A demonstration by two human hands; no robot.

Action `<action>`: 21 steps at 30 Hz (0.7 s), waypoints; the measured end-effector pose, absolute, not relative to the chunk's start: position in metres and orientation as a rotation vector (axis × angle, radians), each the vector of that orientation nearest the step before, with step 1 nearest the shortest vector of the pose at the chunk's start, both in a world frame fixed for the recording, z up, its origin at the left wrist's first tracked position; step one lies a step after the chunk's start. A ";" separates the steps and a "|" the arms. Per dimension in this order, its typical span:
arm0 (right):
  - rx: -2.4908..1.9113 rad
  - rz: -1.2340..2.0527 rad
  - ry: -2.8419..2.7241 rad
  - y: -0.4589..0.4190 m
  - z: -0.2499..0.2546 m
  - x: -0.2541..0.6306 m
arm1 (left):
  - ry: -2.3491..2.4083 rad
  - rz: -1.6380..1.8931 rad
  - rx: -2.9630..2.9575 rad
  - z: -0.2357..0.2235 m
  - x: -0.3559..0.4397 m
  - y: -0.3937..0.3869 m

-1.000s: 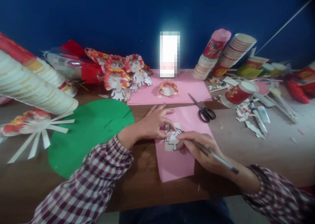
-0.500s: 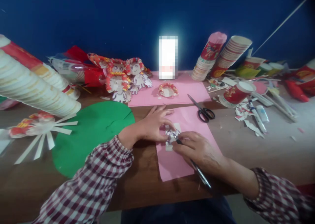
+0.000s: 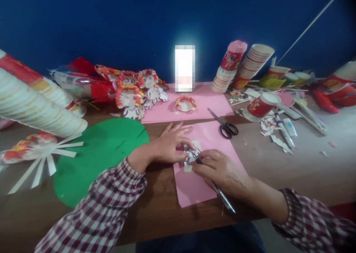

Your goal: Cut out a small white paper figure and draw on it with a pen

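A small white piece of paper (image 3: 188,168) with a dark-line drawing lies on a pink sheet (image 3: 200,191) at the table's front. My left hand (image 3: 171,144) rests at its left side, fingers spread, with the thumb and index fingertips touching the paper. In my right hand (image 3: 222,167) is a slim black-and-silver pen (image 3: 226,203), its tip on the drawing and its back end slanting down to the right. My fingers cover part of the drawing. Just above, black-handled scissors (image 3: 226,128) lie across the pink sheet's top right edge.
A green paper disc (image 3: 105,145) lies left, beside leaning stacked cups (image 3: 41,101). At the back stand paper figures (image 3: 150,84), a red-and-yellow ring (image 3: 186,104), a blurred bright rectangle (image 3: 185,65) and more cups (image 3: 254,65). Paper scraps and a cut cup (image 3: 261,106) lie right.
The whole view has shifted slightly left and down. The pen tip stays on the drawing, and my left hand still touches the paper.
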State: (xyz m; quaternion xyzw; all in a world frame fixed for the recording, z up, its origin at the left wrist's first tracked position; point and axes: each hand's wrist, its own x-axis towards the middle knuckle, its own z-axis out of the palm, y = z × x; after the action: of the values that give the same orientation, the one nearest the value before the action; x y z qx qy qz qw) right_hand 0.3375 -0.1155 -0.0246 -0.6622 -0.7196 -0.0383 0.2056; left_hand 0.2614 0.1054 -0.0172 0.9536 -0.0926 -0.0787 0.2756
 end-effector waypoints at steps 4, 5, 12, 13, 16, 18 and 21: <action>-1.833 -0.107 -1.999 -0.115 -0.023 0.337 | -0.233 -0.206 2.569 -0.016 0.262 0.104; -1.829 -0.110 -1.998 -0.115 -0.023 0.337 | -0.231 -0.205 2.573 -0.016 0.262 0.103; -1.745 -0.129 -1.966 -0.115 -0.022 0.340 | -0.223 -0.224 2.599 -0.014 0.263 0.102; -1.718 -0.109 -1.947 -0.116 -0.020 0.340 | -0.226 -0.226 2.600 -0.015 0.263 0.103; -1.637 0.080 -1.804 -0.121 -0.010 0.341 | -0.230 -0.235 2.594 -0.016 0.263 0.103; -1.621 0.242 -1.633 -0.123 -0.002 0.341 | -0.221 -0.238 2.593 -0.016 0.263 0.103; -1.686 0.385 -1.361 -0.118 0.004 0.339 | -0.226 -0.225 2.596 -0.017 0.264 0.104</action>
State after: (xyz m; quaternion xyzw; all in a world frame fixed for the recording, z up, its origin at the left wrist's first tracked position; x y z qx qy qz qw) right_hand 0.3387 -0.1179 0.0037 -0.6830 -0.5513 0.1561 0.4531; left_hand 0.2637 0.1035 -0.0167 0.9584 -0.0835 -0.0829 0.2599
